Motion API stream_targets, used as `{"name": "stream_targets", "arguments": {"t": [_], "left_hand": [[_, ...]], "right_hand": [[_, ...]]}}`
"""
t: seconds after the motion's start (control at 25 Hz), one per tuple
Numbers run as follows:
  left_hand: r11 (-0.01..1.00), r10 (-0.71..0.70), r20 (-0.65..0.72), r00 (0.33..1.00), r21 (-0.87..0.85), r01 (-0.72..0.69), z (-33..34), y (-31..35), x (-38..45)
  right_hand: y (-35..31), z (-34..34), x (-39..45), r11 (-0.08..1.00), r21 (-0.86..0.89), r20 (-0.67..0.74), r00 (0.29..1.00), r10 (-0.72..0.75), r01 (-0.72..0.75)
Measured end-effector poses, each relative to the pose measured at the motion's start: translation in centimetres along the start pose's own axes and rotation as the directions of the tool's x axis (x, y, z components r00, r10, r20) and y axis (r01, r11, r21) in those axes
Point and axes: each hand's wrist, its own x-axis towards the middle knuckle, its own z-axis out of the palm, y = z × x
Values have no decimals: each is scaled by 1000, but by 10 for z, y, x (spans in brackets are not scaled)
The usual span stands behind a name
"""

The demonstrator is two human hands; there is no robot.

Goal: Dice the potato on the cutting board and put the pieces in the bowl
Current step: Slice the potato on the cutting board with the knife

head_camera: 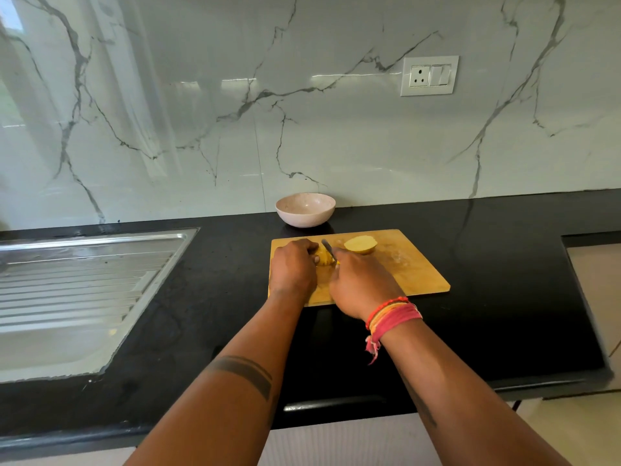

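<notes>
Wooden board w/ spud half pinned under curled left hand, knife gripped by right hand; fingertips best kept tucked, bowl not yet filled.

Marble wall w/ socket, black counter, steel sink
</notes>
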Motion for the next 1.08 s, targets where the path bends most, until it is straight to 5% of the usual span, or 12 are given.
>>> {"name": "stream_targets", "arguments": {"t": [0.52,1.08], "left_hand": [[995,73,27,997,68,-74,-5,0,1],[999,-37,-9,999,-14,37,0,0,2]], "right_hand": [[-17,21,60,997,-23,94,993,72,-70],[14,22,-6,998,-61,165,986,-17,28]]}}
